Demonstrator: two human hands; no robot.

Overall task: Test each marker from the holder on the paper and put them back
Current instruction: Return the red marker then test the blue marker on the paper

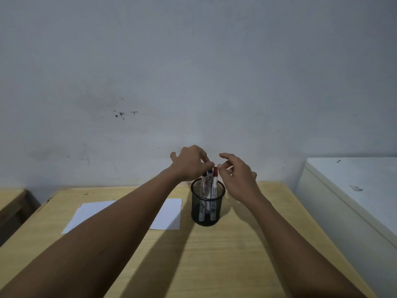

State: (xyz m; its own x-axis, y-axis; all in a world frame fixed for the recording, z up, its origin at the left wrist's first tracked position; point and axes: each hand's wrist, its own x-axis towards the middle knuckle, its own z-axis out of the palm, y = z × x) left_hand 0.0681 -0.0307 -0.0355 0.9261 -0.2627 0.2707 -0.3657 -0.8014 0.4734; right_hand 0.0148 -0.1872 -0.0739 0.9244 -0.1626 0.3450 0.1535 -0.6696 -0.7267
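Upright, three markers (209, 186) stand inside black mesh holder (207, 208).

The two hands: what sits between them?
In the head view, marker caps, blue and red, rise from the mesh holder between left hand and right hand.

Only readable stuff here is on the markers standing in the round black wire-mesh holder (207, 206). The white-barrelled marker with the red cap (214, 186) has dark print running lengthwise down its barrel, and it starts with what looks like "boa", probably the start of "board", but the rest gets lost behind the mesh. The white-barrelled marker on the left side of the cup (203, 188) shows the same kind of print, again something like "boa", cut off by the rim. The blue-capped white marker (208, 179) between them has some small coloured marks on its barrel, too blurry to read. No numbers or signs anywhere else.
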